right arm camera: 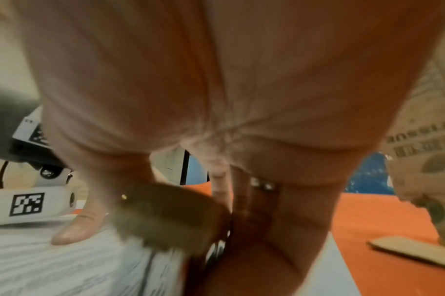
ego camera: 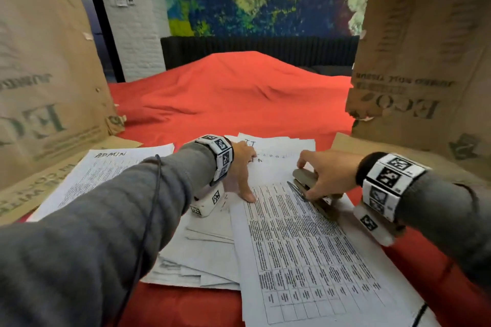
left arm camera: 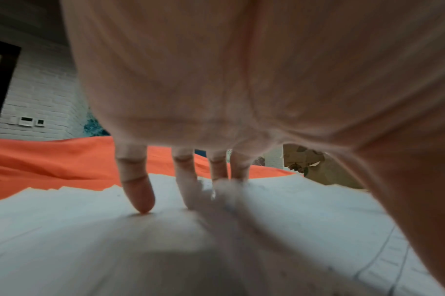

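Hands are both down on the paperwork: your left hand (ego camera: pixel 240 167) lies flat, fingers (left arm camera: pixel 138 192) straight, pinning the printed sheets (ego camera: pixel 305 247) close to the near edge of the red-covered surface (ego camera: pixel 225 93). Your right hand (ego camera: pixel 326 175) wraps round the stapler (ego camera: pixel 305 180), which sits at the top sheet's far right edge. Press firmly with that left hand so the pages sit square, seat the corner deep in the mouth, then squeeze straight down, one clean push, no slant.
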Demonstrator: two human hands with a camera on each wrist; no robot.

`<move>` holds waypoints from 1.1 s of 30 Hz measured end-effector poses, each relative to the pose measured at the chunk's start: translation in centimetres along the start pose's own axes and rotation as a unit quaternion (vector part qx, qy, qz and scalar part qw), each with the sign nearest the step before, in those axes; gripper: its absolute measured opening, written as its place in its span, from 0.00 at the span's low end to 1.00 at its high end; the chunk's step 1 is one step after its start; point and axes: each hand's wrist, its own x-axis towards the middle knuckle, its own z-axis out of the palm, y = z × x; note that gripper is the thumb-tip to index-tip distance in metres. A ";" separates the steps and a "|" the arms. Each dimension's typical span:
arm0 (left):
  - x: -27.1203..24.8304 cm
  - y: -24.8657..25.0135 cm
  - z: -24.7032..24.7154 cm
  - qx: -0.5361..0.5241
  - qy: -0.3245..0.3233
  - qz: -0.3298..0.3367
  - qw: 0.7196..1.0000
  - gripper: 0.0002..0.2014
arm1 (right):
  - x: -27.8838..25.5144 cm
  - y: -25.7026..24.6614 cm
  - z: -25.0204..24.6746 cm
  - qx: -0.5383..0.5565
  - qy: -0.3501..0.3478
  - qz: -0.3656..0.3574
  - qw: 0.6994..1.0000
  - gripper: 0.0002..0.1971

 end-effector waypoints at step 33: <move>-8.1 -4.7 -9.2 -0.656 0.441 0.221 0.572 0.14 | -1.5 -1.2 -10.1 0.671 0.400 -0.247 0.573 0.35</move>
